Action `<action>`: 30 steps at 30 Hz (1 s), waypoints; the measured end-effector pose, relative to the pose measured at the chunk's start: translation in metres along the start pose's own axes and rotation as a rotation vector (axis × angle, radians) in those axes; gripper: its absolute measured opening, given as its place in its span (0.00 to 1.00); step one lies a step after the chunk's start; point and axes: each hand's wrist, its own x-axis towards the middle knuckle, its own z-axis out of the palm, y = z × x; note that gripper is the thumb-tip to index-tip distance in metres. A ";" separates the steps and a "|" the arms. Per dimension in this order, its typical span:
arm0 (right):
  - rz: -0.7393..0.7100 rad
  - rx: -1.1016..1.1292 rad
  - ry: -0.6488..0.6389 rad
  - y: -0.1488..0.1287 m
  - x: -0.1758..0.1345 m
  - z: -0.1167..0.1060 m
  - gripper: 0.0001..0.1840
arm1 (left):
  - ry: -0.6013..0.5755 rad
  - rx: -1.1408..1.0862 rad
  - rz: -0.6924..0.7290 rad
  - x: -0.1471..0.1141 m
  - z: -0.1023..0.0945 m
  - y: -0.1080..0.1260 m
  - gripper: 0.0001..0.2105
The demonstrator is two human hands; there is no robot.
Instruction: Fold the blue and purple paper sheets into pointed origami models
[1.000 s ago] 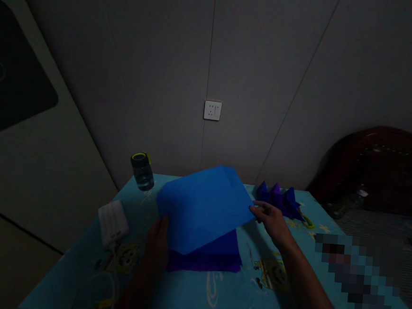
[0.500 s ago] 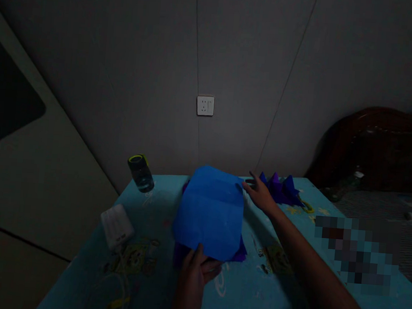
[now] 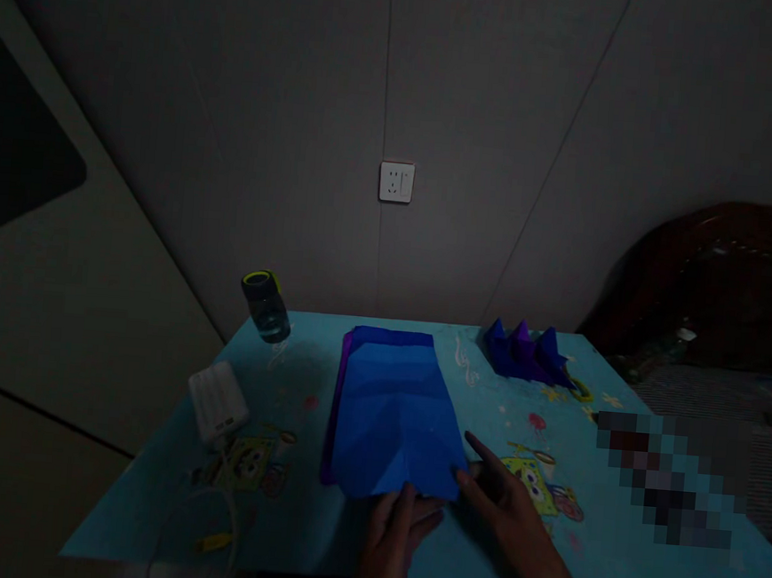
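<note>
A sheet of blue paper (image 3: 390, 405) is tilted up at its near side, over a stack of darker blue and purple sheets (image 3: 333, 427) on the table. At the near edge my left hand (image 3: 397, 530) pinches the blue sheet, thumb on top and fingers underneath. My right hand (image 3: 509, 508) is at the near right corner, its thumb tip on the paper and its index finger stretched out; the other fingers are partly hidden. Toward the back right lies a folded blue and purple paper piece with pointed peaks (image 3: 524, 353).
A dark water bottle (image 3: 266, 308) stands at the back left. In front of it lies a white power bank (image 3: 218, 400) with a cable (image 3: 234, 526). The tablecloth (image 3: 300, 532) carries cartoon prints. Behind are a wall socket (image 3: 396, 183) and, at right, a dark wooden headboard (image 3: 708, 270).
The blue sheet has come down and toward me, uncovering more of the stack's far edge. My right hand has moved from the sheet's far right corner to its near right corner.
</note>
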 end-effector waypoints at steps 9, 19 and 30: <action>-0.020 -0.026 0.004 0.015 0.022 -0.009 0.36 | 0.128 0.337 0.149 0.016 -0.031 0.043 0.25; -0.214 -0.658 -0.096 0.008 0.037 0.007 0.27 | 0.345 1.506 0.478 0.024 -0.034 0.083 0.26; -0.363 -1.079 -0.229 -0.054 0.076 0.023 0.14 | 0.195 1.941 1.250 0.042 -0.039 0.082 0.14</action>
